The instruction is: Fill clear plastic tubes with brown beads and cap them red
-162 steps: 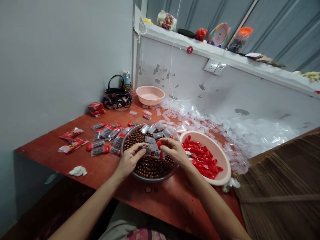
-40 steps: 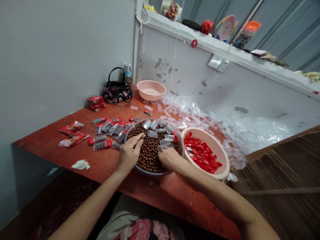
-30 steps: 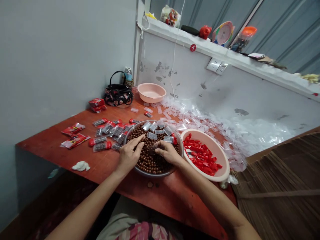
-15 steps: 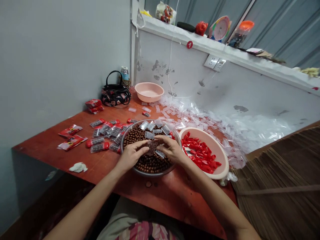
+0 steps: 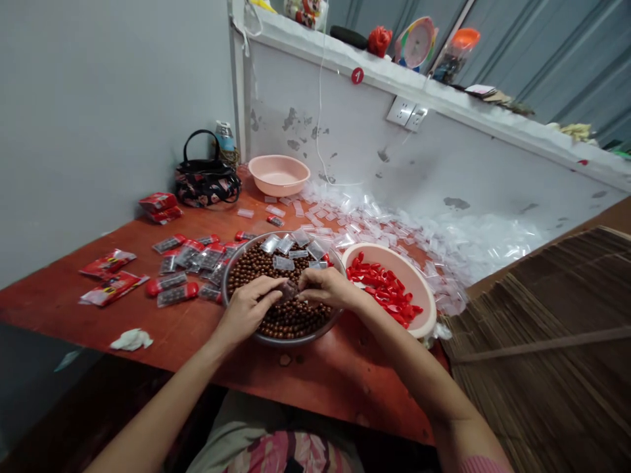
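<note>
A metal bowl [image 5: 227, 299] full of brown balls [image 5: 256, 263] stands in front of me. Over it, my left hand [image 5: 246, 305] pinches a small clear plastic case [image 5: 288, 290] with dark content between thumb and fingers. My right hand [image 5: 325, 288] is closed at the right end of this case, fingertips bent together; what they grip is too small to make out. Several clear cases [image 5: 283, 263] lie on the balls at the bowl's far side. Right of the bowl, a pink basin [image 5: 428, 309] holds red plastic caps [image 5: 389, 289].
Filled cases with red caps [image 5: 177, 293] lie left of the bowl, near red packets [image 5: 113, 288] and white tissue [image 5: 132, 339]. Behind are a handbag [image 5: 207, 182], another pink basin [image 5: 279, 180] and a heap of clear cases [image 5: 444, 230]. Stacked cardboard [image 5: 542, 348] stands at right.
The view has shifted, so the scene sits further left and slightly higher. My left hand still holds the case, now tilted; the right fingers have bent in at its right end.
</note>
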Available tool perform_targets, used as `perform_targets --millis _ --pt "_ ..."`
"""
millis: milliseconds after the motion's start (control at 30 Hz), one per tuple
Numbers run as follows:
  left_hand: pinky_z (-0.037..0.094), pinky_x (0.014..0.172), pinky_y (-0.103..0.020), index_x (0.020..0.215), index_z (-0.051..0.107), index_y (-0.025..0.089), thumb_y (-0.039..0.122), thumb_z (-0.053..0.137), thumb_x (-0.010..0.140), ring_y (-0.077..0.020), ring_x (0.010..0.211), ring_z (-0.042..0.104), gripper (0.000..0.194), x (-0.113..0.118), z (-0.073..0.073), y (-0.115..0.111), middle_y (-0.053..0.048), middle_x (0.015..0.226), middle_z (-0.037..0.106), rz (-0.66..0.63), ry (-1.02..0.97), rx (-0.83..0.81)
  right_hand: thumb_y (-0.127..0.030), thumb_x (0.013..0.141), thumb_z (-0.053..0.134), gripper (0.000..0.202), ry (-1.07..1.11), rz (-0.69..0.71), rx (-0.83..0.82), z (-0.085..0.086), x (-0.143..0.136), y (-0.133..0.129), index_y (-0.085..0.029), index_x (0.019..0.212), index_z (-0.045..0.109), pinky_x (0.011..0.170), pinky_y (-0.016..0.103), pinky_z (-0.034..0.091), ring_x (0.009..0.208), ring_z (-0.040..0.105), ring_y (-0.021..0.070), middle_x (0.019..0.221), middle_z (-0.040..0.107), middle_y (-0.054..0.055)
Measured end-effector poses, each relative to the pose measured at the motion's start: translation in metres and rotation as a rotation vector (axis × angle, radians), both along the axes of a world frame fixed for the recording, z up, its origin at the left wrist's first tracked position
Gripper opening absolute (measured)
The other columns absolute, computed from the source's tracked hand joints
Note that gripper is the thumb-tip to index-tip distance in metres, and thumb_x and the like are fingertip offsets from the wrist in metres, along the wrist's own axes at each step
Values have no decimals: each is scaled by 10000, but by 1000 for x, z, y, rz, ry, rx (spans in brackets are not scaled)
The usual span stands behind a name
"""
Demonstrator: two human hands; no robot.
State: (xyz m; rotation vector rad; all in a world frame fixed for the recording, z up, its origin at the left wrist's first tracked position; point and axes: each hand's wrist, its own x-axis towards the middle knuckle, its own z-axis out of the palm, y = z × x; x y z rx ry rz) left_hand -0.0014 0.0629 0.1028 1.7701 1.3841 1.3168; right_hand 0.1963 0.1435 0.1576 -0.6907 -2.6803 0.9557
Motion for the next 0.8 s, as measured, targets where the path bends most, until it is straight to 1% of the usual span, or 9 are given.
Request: perform_targets --millis 67,133,233,300,433,533,633,733,800 --pt "402 930 -369 1018 645 210 341 536 772 -223 1025 553 300 -1 0 1 -63 1068 636 42 -104 -26 -322 806 551 173 -8 -35 -82 -1 9 0 -161 858 588 600 184 412 597 551 90 646 588 -32" --pt "432 910 -387 1035 635 195 353 577 739 -239 1036 557 340 -2 1 2 -69 1108 625 53 -315 -103 -356 782 576 207 -32 -51 -80 -2 18 1 -165 849 621 621 189 413 639 561 101 689 612 -23" --pt "504 816 -414 1049 618 165 347 631 697 -249 948 611 397 -3 6 2 -88 1070 646 32 -686 -253 -345 784 577 203 -47 -157 72 -6 24 7 -175 869 647 655 196 403 710 569 117 769 640 -2" --pt "526 782 -417 1020 626 157 334 673 660 -242 883 637 405 -2 9 2 -85 1002 672 36 -812 -308 -297 819 532 177 -60 -254 196 -8 24 13 -171 868 648 655 201 395 710 570 119 778 643 11" --pt "527 797 -406 959 653 158 361 706 624 -240 873 643 395 1 10 3 -79 972 683 54 -814 -317 -230 826 509 152 -161 -314 348 -11 18 18 -185 879 644 658 216 392 737 582 132 827 653 30" --pt "517 819 -409 963 655 152 409 690 633 -253 905 631 420 1 7 4 -88 996 676 39 -729 -306 -248 828 511 159 -246 -238 386 -11 8 13 -207 921 633 687 224 399 792 595 144 885 657 36" --pt "522 809 -428 976 648 146 442 682 629 -273 922 623 457 1 5 4 -99 1027 665 33 -678 -323 -289 817 524 167 -362 -185 433 -13 0 5 -214 920 632 666 235 401 770 604 159 884 661 44" --pt "525 810 -432 1014 629 146 425 676 643 -279 949 613 467 -1 4 3 -94 1057 654 38 -676 -341 -303 834 493 180 -301 -250 454 -13 6 5 -217 914 630 651 218 391 762 601 150 872 664 33" --pt "520 821 -431 1045 614 149 403 681 644 -278 962 608 479 -2 3 2 -88 1070 649 44 -686 -356 -302 846 469 193 -217 -363 441 -13 24 12 -221 918 629 644 203 383 754 596 136 863 665 22"
